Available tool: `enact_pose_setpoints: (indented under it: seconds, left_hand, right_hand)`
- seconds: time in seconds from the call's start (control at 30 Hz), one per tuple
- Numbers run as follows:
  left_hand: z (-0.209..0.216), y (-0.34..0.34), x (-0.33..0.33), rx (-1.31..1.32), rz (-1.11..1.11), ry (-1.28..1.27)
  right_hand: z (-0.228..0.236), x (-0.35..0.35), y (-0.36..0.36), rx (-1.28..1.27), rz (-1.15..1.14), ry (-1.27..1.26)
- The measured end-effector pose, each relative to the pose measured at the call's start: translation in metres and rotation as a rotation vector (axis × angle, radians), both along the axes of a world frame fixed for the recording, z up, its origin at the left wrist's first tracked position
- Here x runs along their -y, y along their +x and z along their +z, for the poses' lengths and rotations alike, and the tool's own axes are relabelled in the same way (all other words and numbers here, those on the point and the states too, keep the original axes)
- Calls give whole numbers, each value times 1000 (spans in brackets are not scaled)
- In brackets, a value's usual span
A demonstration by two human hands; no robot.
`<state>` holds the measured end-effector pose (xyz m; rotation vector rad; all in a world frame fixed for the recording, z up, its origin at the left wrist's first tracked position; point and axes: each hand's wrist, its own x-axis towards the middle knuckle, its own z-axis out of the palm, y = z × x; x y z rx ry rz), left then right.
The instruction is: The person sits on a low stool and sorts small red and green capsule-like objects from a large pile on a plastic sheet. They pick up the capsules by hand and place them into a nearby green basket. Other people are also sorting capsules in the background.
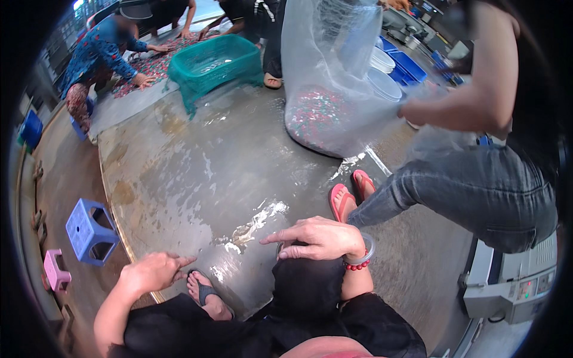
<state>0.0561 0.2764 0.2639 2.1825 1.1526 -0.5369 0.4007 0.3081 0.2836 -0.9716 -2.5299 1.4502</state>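
Note:
My left hand [154, 272] hovers beside my left knee, its index finger stretched out and the others loosely bent, with nothing visible in it. Across my raised right knee [307, 286], in black cloth, lies my right hand [319, 237]. Its fingers point left, slightly apart, and hold nothing. A red bead bracelet [358, 265] and a pale bangle [371, 246] circle that wrist. Ahead stands a large translucent sack [334, 65], with many small red, green and white pieces [319, 116] showing through its lower part. A person in grey jeans [459, 185] grips its side.
Wet flooring [197, 161] lies before me. A green basket [215, 59] stands at the back. Beside it, people handle a spread of small coloured pieces [143, 67]. A blue stool [91, 230] and pink stool [57, 270] are left; a grey machine [507, 286] is right. Blue crates [406, 62] stand behind the sack.

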Motion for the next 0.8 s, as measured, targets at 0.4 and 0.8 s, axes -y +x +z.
enact_pose_setpoints:
  seconds: [0.4,0.8]
  left_hand:
    - [17,7,13,-9,6,98]
    - [26,17,12,16,12,82]
  right_hand:
    - [-4,-12,-8,-36,-12,-9]
    - [-12,-11,-16,31,-28,-32]
